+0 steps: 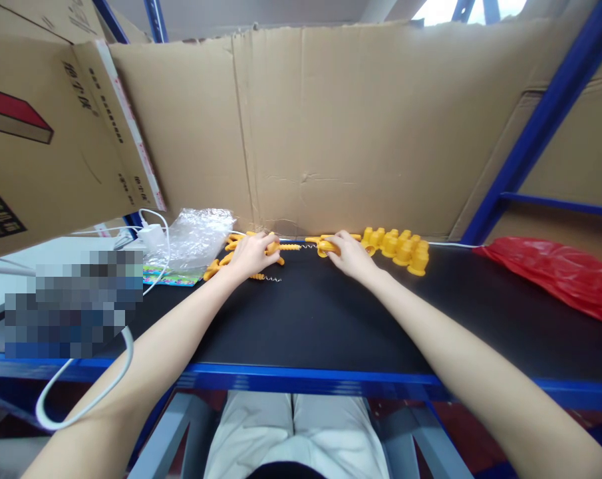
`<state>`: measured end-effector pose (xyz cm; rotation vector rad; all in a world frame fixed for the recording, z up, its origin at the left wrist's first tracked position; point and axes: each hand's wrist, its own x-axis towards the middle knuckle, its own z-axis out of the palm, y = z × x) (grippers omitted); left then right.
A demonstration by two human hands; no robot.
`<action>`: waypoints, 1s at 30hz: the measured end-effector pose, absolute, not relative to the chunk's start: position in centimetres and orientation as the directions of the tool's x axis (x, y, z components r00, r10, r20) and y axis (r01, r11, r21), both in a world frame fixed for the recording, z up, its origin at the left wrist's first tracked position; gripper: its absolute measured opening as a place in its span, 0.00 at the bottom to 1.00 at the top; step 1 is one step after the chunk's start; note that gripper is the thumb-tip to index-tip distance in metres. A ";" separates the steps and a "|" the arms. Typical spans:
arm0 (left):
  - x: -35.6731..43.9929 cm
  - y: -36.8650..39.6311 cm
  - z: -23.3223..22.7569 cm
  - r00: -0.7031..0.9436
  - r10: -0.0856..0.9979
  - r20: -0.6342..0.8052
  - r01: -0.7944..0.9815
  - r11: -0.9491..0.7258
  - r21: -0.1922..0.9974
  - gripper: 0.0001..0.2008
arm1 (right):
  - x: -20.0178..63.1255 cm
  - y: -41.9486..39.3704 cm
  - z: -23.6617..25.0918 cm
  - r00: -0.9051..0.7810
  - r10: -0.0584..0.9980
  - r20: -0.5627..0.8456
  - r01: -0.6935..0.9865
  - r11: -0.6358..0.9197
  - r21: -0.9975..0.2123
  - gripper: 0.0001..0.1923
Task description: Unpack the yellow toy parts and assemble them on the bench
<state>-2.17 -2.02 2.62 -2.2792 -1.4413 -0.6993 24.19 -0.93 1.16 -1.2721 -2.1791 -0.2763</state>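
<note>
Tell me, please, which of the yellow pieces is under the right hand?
It is the lone yellow piece just left of the cluster of yellow caps. The right hand rests on it, while the caps stand untouched beyond the knuckles.

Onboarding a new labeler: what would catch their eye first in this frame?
Bright yellow plastic parts against the black tabletop: a cluster of yellow caps at the far edge, right of centre. The left hand rests on yellow corkscrew-like pieces, and the right hand touches another yellow piece. A red plastic bag lies far right, below the tall cardboard wall.
</note>
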 end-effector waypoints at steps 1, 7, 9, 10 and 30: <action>-2.2 -2.0 2.6 0.362 0.730 0.580 0.906 -0.422 -0.035 0.13 | 24.2 -0.9 1.1 -0.372 0.721 0.585 0.842 0.527 -0.115 0.16; -1.9 -2.0 2.2 0.387 0.690 0.612 0.872 -0.489 -0.001 0.13 | 23.5 -1.3 1.1 -0.459 0.640 0.616 0.767 0.636 -0.089 0.17; -1.7 -1.9 2.0 0.391 0.668 0.633 0.854 -0.520 0.021 0.13 | 23.2 -1.6 1.1 -0.477 0.616 0.627 0.743 0.664 -0.087 0.18; -1.5 -1.9 1.9 0.389 0.655 0.648 0.847 -0.531 0.029 0.13 | 23.0 -1.7 1.0 -0.484 0.609 0.628 0.733 0.674 -0.089 0.18; -1.4 -1.8 1.8 0.404 0.590 0.699 0.840 -0.543 -0.027 0.10 | 24.3 -0.1 1.6 -0.433 0.789 0.436 0.239 0.568 -0.788 0.20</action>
